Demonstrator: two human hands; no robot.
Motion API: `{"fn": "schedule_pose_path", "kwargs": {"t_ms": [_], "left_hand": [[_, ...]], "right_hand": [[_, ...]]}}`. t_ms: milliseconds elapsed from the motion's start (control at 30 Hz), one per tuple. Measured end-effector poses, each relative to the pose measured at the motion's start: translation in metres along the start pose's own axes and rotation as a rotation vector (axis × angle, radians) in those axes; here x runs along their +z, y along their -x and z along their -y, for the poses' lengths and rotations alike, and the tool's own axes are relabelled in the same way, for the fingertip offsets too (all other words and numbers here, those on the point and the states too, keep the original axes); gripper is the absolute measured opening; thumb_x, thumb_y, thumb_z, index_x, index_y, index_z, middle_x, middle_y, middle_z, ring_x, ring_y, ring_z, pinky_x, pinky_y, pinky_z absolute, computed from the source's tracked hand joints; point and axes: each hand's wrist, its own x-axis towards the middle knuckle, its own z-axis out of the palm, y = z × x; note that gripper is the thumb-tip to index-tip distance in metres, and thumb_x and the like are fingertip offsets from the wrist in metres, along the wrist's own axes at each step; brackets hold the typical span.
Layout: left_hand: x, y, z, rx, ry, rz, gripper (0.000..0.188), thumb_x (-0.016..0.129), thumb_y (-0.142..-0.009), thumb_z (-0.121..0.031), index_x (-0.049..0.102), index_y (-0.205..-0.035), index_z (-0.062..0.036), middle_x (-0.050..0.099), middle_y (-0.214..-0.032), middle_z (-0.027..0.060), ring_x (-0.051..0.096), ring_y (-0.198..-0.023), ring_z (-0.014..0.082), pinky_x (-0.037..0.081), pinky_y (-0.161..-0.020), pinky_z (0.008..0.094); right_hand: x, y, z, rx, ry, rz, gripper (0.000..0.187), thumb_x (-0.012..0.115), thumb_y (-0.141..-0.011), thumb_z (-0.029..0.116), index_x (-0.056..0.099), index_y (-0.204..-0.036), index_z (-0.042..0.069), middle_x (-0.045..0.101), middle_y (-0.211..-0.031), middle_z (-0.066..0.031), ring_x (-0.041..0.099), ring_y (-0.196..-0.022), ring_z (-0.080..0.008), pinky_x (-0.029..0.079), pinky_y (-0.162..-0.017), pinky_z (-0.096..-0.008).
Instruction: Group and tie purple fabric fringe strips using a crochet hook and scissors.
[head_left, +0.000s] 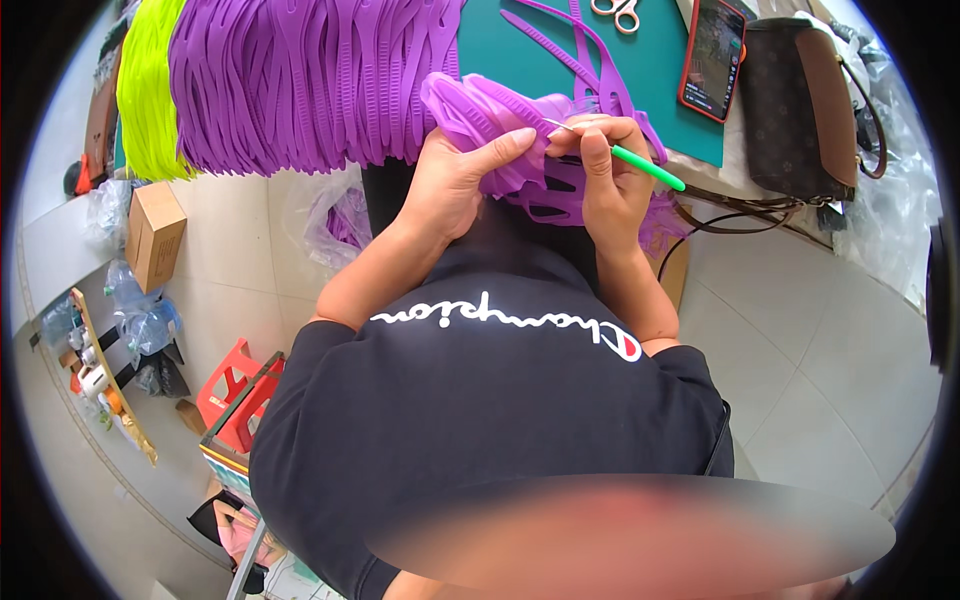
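Left hand (460, 178) and right hand (614, 182) are held close together at the near edge of the green mat (655, 85), with a bunch of translucent purple straps (482, 112) between them. For the tool work at the bunch to be done well, the straps should be kept firmly pinched close to the worked spot, the metal tip should be guided with small, light movements, and the left thumb should be kept out of its path, since such soft material would probably give and slip. By the left hand the bunch is pinched between an extended thumb and folded fingers, with little gap left. By the right hand a green-handled tool (650, 168) is gripped between thumb and curled fingers, its thin tip directed left at the bunch; whether the straps are also touched by the right fingertips cannot be told. To the left, a dense row of ridged purple straps (310, 80) is laid, with yellow-green straps (150, 85) farther left. Toward the far right, a red-cased smartphone (712, 58) is placed.
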Motion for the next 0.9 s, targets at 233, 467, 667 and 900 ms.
{"fn": "schedule_pose_path", "kwargs": {"t_ms": [233, 467, 667, 900], "left_hand": [[-0.005, -0.001, 0.004, -0.002, 0.026, -0.002, 0.028, 0.070, -0.085, -0.005, 0.060, -0.111, -0.0020, 0.066, -0.099, 0.0058, 0.064, -0.089, 0.0145, 0.051, -0.080, 0.0288], [-0.006, 0.001, 0.005, 0.083, -0.134, -0.028, 0.030, 0.072, -0.084, -0.006, 0.060, -0.111, -0.0010, 0.066, -0.098, 0.0068, 0.064, -0.087, 0.0165, 0.052, -0.079, 0.0311], [-0.022, 0.016, -0.014, -0.242, -0.127, 0.285, 0.024, 0.077, -0.076, -0.003, 0.067, -0.098, 0.0006, 0.068, -0.086, 0.0063, 0.064, -0.079, 0.0146, 0.050, -0.075, 0.0281], [-0.023, 0.018, -0.019, -0.155, -0.180, 0.322, 0.021, 0.076, -0.077, -0.008, 0.066, -0.095, -0.0002, 0.068, -0.082, 0.0063, 0.063, -0.073, 0.0130, 0.050, -0.070, 0.0273]], "right_hand": [[-0.001, -0.001, 0.001, 0.014, 0.031, -0.004, 0.019, 0.054, -0.098, 0.019, 0.054, -0.098, 0.000, 0.063, -0.091, -0.0132, 0.063, -0.079, -0.0174, 0.053, -0.074, -0.0300], [-0.005, -0.008, 0.003, -0.309, 0.526, 0.051, 0.008, 0.063, -0.090, 0.006, 0.059, -0.092, -0.001, 0.065, -0.086, -0.0119, 0.064, -0.075, -0.0187, 0.052, -0.070, -0.0285], [-0.041, -0.080, 0.004, -0.445, 0.507, -0.121, 0.009, 0.060, -0.093, 0.006, 0.065, -0.088, 0.000, 0.068, -0.084, -0.0094, 0.065, -0.076, -0.0131, 0.052, -0.071, -0.0269], [-0.061, -0.141, 0.017, -0.082, 0.113, -0.115, 0.018, 0.062, -0.094, 0.017, 0.061, -0.091, -0.001, 0.061, -0.071, -0.0052, 0.060, -0.062, -0.0128, 0.053, -0.060, -0.0279]]}}
